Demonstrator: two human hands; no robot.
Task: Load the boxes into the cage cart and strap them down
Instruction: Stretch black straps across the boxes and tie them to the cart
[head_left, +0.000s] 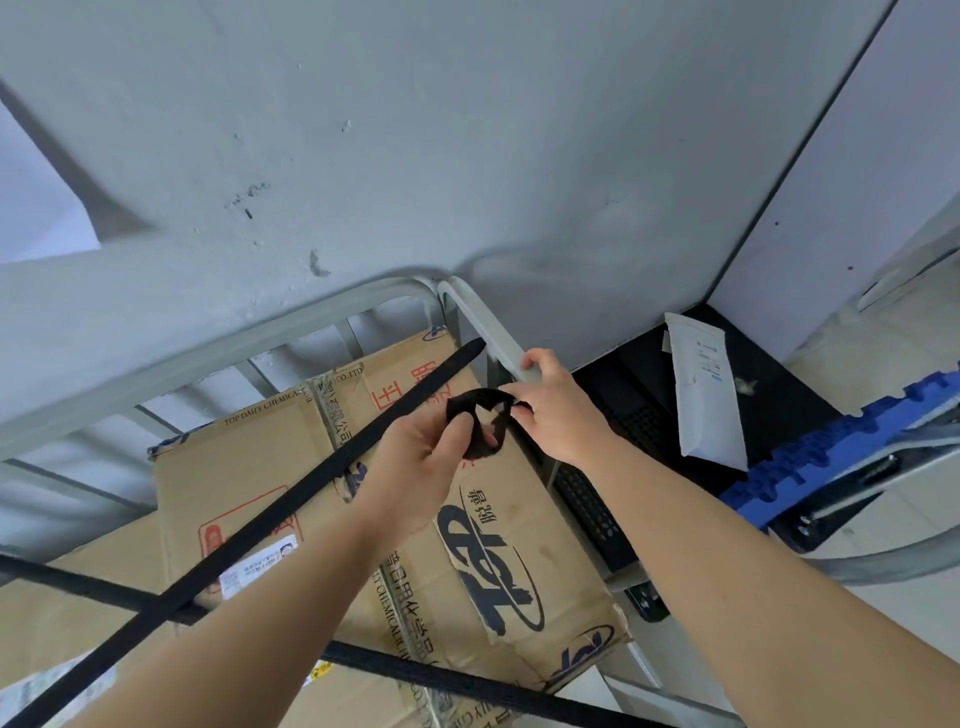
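Observation:
A printed cardboard box lies inside the grey metal cage cart, with another box lower left. A black strap runs diagonally across the top box toward the cart's far corner. A second black strap crosses lower down. My left hand pinches a looped, twisted end of the black strap. My right hand pinches the same loop from the right, close to the cart's upright corner bar.
A grey wall rises behind the cart. To the right, a white padded envelope lies on a black perforated surface, beside a blue plastic pallet. Pale floor shows at the far right.

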